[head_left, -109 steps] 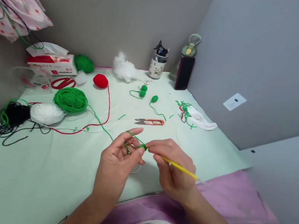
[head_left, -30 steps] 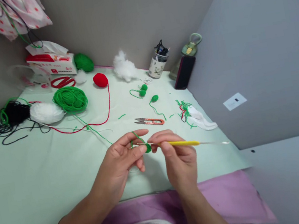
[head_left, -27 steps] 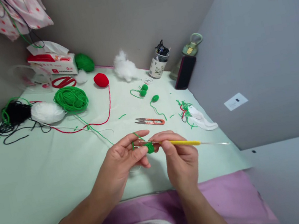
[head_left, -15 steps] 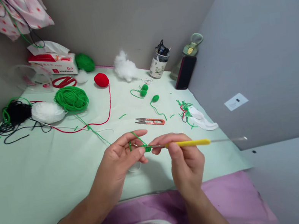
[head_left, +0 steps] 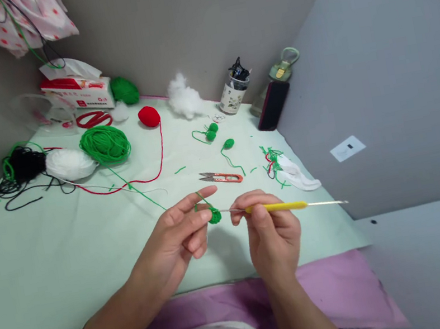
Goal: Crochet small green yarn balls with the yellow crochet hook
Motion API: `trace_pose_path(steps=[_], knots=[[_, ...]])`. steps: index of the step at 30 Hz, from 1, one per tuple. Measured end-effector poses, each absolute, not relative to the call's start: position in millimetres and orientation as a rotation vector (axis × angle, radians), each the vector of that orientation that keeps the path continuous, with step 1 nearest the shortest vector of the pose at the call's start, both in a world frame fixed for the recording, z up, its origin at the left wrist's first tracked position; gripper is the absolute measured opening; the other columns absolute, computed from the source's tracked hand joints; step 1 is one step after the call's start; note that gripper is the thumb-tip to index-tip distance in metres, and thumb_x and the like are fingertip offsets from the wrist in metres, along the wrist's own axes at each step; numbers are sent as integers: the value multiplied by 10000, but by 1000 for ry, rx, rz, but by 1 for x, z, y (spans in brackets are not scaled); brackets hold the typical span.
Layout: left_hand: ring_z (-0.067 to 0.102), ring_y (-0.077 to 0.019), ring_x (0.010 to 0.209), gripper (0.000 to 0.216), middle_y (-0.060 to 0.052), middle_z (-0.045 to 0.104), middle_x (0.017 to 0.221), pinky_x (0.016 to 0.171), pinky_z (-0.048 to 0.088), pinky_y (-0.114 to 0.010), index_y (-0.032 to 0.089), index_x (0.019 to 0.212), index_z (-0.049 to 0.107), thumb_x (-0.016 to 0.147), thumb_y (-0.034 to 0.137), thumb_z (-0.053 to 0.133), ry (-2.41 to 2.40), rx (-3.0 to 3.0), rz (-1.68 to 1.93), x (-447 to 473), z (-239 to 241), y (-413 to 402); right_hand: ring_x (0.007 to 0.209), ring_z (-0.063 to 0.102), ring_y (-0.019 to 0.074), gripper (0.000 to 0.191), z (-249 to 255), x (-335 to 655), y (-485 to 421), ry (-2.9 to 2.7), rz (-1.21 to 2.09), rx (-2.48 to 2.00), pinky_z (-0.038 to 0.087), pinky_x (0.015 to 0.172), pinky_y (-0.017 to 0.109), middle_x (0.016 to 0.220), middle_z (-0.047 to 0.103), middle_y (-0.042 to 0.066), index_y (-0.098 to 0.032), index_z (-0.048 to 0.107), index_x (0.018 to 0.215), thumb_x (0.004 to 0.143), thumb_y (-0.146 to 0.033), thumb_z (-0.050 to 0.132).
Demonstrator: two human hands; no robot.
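Note:
Between the thumb and fingers of my left hand (head_left: 176,231) is a small round piece of green crochet (head_left: 214,216). Green yarn (head_left: 145,196) loops over its raised index finger and runs back to a green skein (head_left: 105,145). My right hand (head_left: 273,234) is closed around the yellow handle of a crochet hook (head_left: 282,207). The hook's thin metal tip reaches the top edge of the green piece. Beyond the hands lie orange thread snips (head_left: 221,177) and small green crocheted balls (head_left: 211,135) with yarn tails.
White yarn (head_left: 70,163), black yarn (head_left: 26,163), a red yarn ball (head_left: 149,117) and red scissors (head_left: 93,120) lie at the left and back. Fibre stuffing (head_left: 184,98), a pen jar (head_left: 232,94), a bottle (head_left: 278,70) and a phone (head_left: 274,105) line the wall. Yarn scraps (head_left: 272,160) lie right.
The green piece has turned so its round face shows more. My left fingers have shifted on it, and the right hand has tilted the hook slightly, its tip still at the piece.

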State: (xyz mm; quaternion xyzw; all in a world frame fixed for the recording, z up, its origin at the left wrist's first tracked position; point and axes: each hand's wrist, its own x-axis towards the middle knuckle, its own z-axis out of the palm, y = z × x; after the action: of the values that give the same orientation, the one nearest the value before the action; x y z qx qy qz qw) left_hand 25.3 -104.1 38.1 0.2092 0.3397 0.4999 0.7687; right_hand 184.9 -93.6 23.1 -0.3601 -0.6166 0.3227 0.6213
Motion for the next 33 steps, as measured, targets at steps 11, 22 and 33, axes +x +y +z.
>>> trace_pose_path(steps=[11,22,33], knots=[[351,-29,444,327,87,452,565,440,370,-148,181,1169,777,848,238,805,730,444,1073,34,32,-104,977,709,201,319,15,188,-98,-1833,254,-862,601,798,350,1077,733,69,-285,742,1143,959,-75,589],[549,-72,551,305,56,599,656,572,483,-195,234,1133,786,831,242,827,808,599,1132,30,36,-103,787,691,168,169,20,185,-88,-1437,887,-897,591,700,314,900,751,49,-220,758,948,999,-286,611],[629,-98,675,322,48,630,766,709,536,-232,251,1153,779,833,255,818,911,676,1162,25,35,-106,787,716,156,216,30,187,-98,-1547,742,-856,606,706,317,941,759,45,-223,709,1047,1039,-177,498]])
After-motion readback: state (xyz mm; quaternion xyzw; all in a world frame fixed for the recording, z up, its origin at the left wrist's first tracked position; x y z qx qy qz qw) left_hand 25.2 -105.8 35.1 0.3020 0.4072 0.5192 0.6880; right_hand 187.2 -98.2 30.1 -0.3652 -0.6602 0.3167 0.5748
